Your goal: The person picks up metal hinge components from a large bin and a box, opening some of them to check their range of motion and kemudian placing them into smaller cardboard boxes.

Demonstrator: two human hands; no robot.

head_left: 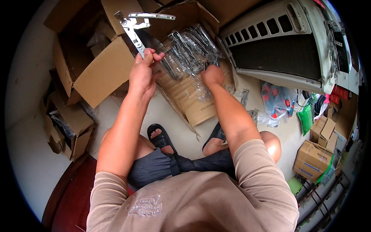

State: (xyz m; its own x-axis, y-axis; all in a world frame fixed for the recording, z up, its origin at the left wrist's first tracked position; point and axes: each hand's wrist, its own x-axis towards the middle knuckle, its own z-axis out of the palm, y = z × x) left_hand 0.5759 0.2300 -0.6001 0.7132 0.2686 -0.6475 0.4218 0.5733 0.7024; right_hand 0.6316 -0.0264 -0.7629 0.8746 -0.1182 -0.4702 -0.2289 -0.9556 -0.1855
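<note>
Raised at the upper left, my left hand (145,73) pinches the lower end of a silvery metal hinge (134,35). Its jointed arms stand spread apart above my fingers. My right hand (213,76) is closed among clear plastic-wrapped metal hinges (193,46) heaped in an open cardboard box (199,112). What those fingers grip is hidden beneath the hand.
Another open carton (104,71) with a raised flap stands to the left, above a torn smaller box (73,135). At the right are a large grey slotted casing (270,31), a plastic bag of red items (275,100) and small cartons (313,158).
</note>
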